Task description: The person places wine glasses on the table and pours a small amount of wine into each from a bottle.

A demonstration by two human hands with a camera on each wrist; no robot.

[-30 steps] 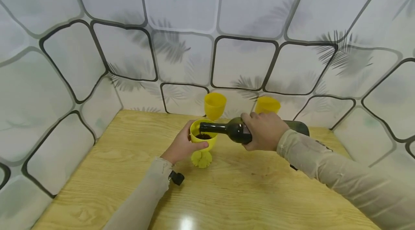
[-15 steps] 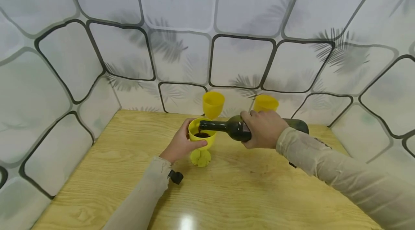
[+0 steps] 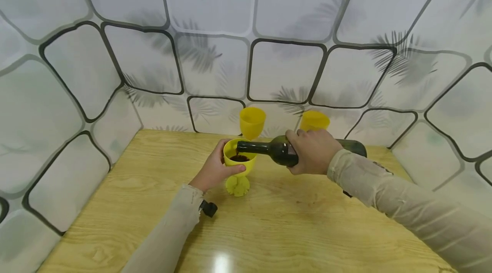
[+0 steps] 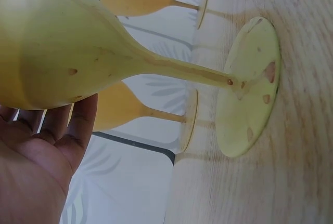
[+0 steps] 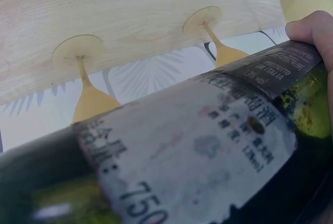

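My left hand (image 3: 218,166) grips the bowl of a yellow wine glass (image 3: 246,166), thumb across its front. The glass stands upright, its foot flat on the table, as the left wrist view shows; dark red liquid (image 3: 239,158) lies in the bowl. From the right, my right hand (image 3: 315,151) holds a dark green wine bottle (image 3: 282,151) around its body. The bottle lies nearly level, its mouth over the glass's rim, and a thin dark stream runs from it. A stained white label (image 5: 192,146) covers the bottle in the right wrist view.
Two more yellow wine glasses stand at the back by the wall: one glass (image 3: 252,122) behind the held one, another glass (image 3: 314,120) partly hidden behind my right hand. Patterned wall covering (image 3: 215,68) borders the wooden table (image 3: 127,196).
The dark liquid has risen a little in the glass, with the stream still running. Both hands keep their holds; the whole view has shifted slightly.
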